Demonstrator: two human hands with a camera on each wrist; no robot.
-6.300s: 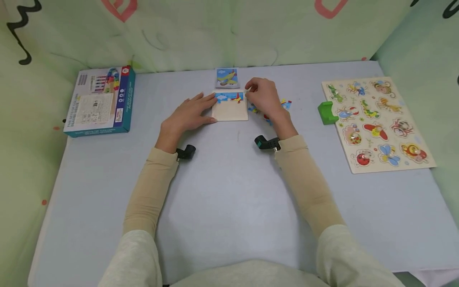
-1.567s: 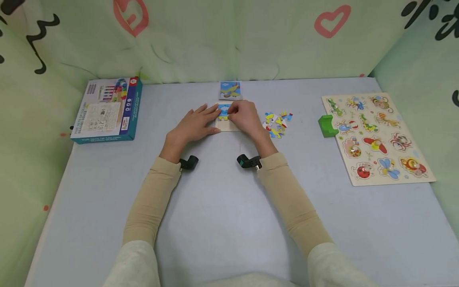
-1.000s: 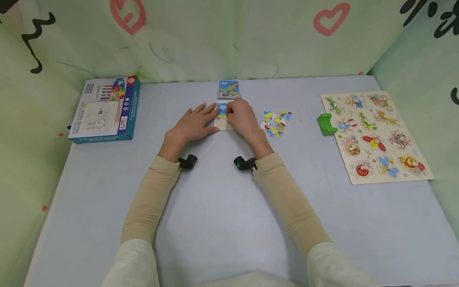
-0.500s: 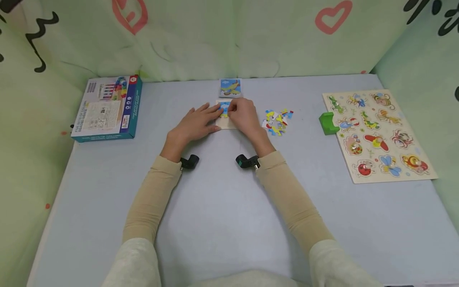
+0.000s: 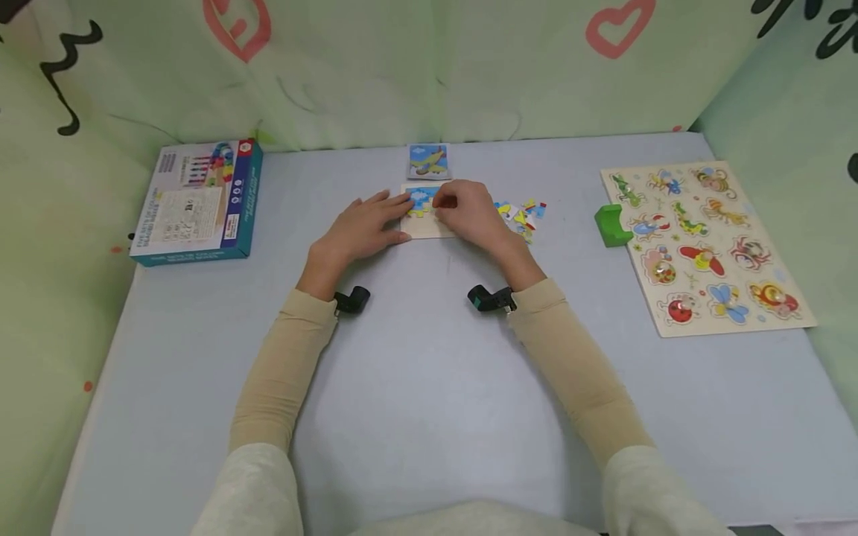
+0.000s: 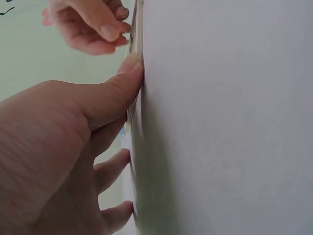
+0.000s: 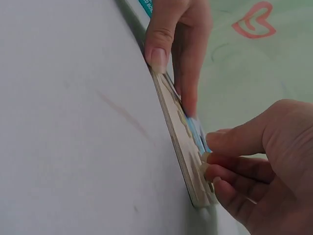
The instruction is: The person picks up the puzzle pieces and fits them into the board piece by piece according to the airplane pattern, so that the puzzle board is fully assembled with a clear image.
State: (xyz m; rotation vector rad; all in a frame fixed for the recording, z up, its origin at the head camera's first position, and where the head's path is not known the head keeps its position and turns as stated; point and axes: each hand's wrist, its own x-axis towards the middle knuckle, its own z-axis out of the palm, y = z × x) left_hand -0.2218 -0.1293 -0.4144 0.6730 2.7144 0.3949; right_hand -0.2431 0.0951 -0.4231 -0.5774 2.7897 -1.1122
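Observation:
A small wooden puzzle board lies at the back middle of the table, its upper part filled with blue and yellow jigsaw pieces. My left hand rests at its left side, fingers spread and fairly straight over the edge, thumb at the lower left corner. My right hand hovers over the board's right part. In the right wrist view, its fingers are loosely bent, thumb apart from them, and no piece shows between. A loose pile of jigsaw pieces lies right of the board, partly hidden behind my right hand.
A picture of a yellow plane stands just behind the board. At the back left lies a blue and white box. On the right are a green block and a large wooden insect puzzle. Curtains border the table.
More of the board's upper part is filled than several seconds ago. My right hand stayed at the board for about a second, then shifted right. My left hand has kept its place.

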